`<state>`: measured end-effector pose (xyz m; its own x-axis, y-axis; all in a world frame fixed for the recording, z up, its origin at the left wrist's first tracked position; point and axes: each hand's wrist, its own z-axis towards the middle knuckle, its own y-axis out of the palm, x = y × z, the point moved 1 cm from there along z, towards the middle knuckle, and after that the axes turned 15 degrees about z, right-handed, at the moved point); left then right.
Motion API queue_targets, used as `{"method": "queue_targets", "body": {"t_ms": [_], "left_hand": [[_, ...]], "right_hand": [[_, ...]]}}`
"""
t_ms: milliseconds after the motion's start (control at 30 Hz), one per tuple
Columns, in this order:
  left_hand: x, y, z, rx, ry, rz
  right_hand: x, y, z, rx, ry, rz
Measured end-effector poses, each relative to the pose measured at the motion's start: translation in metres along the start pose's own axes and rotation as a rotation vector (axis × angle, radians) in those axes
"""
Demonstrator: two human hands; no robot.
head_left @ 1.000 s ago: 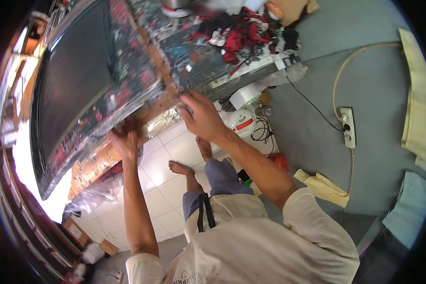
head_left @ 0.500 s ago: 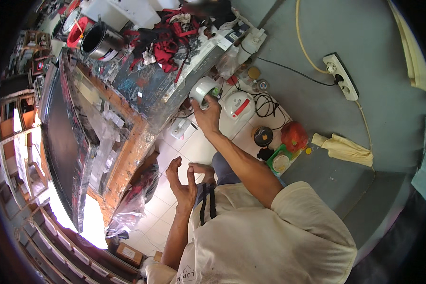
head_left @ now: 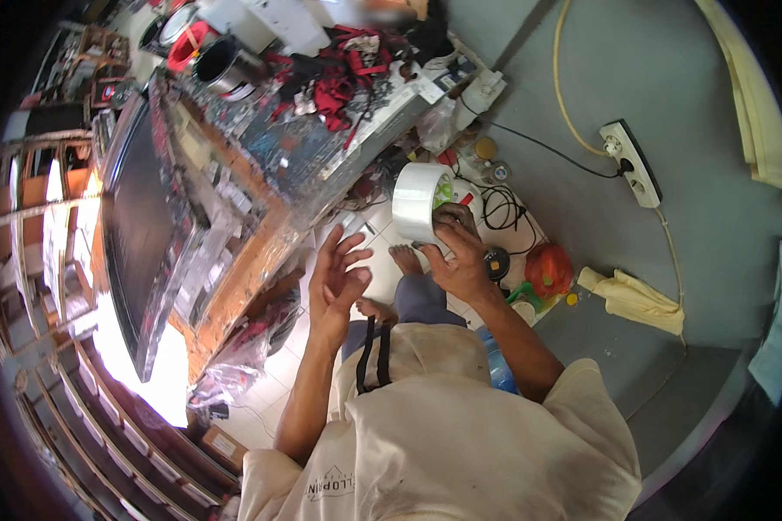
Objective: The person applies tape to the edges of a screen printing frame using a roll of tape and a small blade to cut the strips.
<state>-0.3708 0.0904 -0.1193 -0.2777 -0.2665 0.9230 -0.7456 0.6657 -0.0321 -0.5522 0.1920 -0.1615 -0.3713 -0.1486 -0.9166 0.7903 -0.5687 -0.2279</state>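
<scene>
Grey wall, smooth; pale tiled floor. Item: tape roll, broad, glossy, ring-shaped, held in front of the person, near the desk. Right hand: fingers curled, gripping the roll's lower rim by its core. Left hand: fingers loosely spread, holding nothing, apart from the roll. Handling, as judged: the smooth winding looked liable to slip; a firm rim grip, with the outer face left clear, suited it. Desk: paint-spattered, wood-edged. Upon it: rags, red and black, crumpled; can, dark, cylindrical. Leftward: panel, black, framed, tilted. Rightward: power strip, hard, pale; cloth, yellow, limp.
</scene>
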Motion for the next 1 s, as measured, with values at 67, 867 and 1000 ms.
{"method": "queue_targets", "body": {"t_ms": [67, 867, 1000], "left_hand": [[0.012, 0.003, -0.004, -0.034, 0.033, -0.075], [0.015, -0.125, -0.148, -0.022, 0.263, 0.329], [0.008, -0.144, -0.176, 0.119, 0.311, 0.284]], "right_hand": [[-0.023, -0.007, 0.004, -0.126, 0.013, 0.055], [-0.138, 0.085, 0.025, -1.179, 0.084, 0.231], [-0.150, 0.110, 0.017, -1.209, 0.119, 0.280]]}}
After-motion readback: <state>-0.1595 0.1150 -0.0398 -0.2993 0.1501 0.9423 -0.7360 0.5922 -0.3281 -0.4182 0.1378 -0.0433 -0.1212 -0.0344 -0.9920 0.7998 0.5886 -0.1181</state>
